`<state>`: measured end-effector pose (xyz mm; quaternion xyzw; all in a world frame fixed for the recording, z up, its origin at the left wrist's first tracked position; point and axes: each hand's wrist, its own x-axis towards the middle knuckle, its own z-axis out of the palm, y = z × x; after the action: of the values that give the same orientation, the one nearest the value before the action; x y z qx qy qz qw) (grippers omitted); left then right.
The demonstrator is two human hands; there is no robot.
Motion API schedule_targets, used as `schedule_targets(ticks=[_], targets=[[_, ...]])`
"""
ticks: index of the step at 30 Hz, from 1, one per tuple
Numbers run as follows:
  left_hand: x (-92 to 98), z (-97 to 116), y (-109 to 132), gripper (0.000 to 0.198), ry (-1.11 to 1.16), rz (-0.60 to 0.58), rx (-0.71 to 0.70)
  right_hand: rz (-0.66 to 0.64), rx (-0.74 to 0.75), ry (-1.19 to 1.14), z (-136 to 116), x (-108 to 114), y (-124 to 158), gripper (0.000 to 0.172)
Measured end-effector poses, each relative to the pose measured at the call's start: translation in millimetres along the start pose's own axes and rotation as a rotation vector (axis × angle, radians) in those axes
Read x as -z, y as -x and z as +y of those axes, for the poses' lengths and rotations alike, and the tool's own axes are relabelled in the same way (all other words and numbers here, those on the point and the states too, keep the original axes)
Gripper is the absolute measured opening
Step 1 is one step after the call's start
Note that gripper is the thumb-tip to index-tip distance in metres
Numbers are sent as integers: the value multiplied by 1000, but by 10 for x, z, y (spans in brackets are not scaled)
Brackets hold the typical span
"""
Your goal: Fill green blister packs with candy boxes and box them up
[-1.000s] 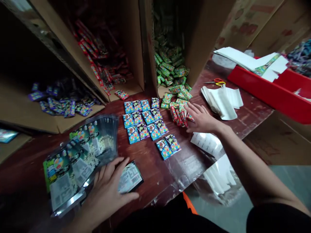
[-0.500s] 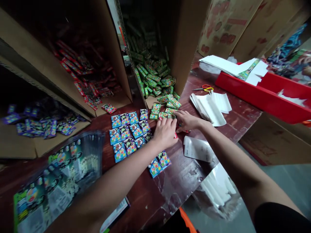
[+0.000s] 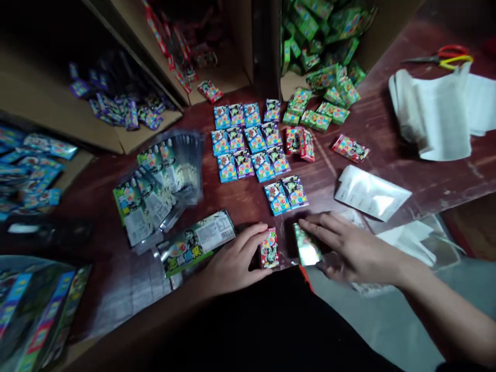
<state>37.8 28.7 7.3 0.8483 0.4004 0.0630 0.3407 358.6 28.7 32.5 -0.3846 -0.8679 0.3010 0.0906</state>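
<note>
Near the table's front edge, my left hand (image 3: 234, 261) grips a small red candy box (image 3: 269, 250) between thumb and fingers. To its right, my right hand (image 3: 344, 247) is closed on a small green box (image 3: 307, 246), which shines with glare. Just beyond them lie a blue box (image 3: 277, 198) and a purple box (image 3: 294, 191) side by side. Farther off, blue and purple boxes (image 3: 235, 138) form rows. Two red boxes (image 3: 293, 140) lean together beside these rows, below several loose green boxes (image 3: 315, 120). Another red box (image 3: 351, 149) lies apart on the right.
Cardboard cartons (image 3: 240, 67) holding red, green, purple and blue boxes line the back and left. Fanned printed plastic sleeves (image 3: 158, 181) and a single sleeve (image 3: 197, 243) lie left. On the right are scissors (image 3: 442, 58), white sheets (image 3: 442, 113) and a glossy white bag (image 3: 370, 194).
Both hands have come back from beside the green pile to the front edge, one with a red box, the other with a green one. The view has tilted down and shifted left.
</note>
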Motion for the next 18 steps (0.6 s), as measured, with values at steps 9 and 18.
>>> schedule_targets(ticks=[9, 18], targets=[[166, 66, -88, 72, -230, -107, -162, -11, -61, 35, -157, -478, -109, 100], [333, 248, -239, 31, -372, 33, -48, 70, -103, 46, 8, -419, 192, 100]])
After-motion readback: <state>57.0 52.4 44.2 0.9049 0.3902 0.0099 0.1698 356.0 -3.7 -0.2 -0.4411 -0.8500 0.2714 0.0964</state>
